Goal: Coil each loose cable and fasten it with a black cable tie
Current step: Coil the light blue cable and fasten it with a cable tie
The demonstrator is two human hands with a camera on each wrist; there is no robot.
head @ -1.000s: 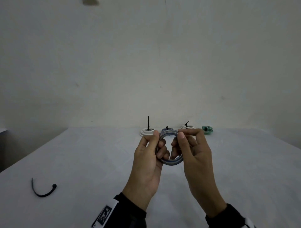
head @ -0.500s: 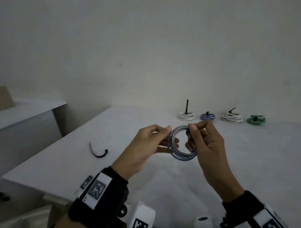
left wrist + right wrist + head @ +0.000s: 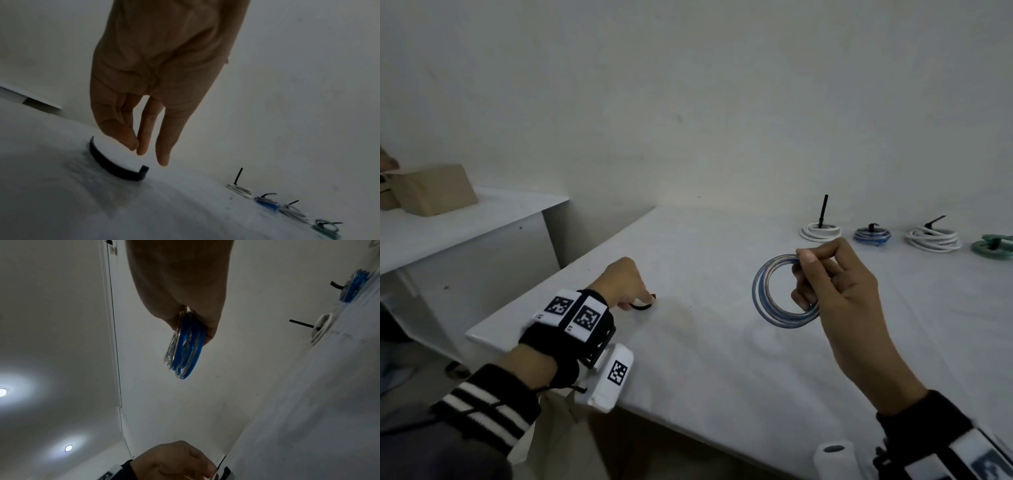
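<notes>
My right hand holds a coiled blue-and-clear cable upright above the white table, thumb and fingers pinching its right side. In the right wrist view the coil hangs from those fingers. A curved black cable tie lies near the table's left edge. My left hand reaches down to it. In the left wrist view its fingers point straight down just above the tie, and none of them grips it.
Along the back right lie tied coils: white, blue, white and green. A lower white shelf with a cardboard box stands left of the table. The table's left corner is near my left wrist.
My left hand let go of the coil and moved left and down to the black tie. The right hand now holds the coil alone. The view has swung left.
</notes>
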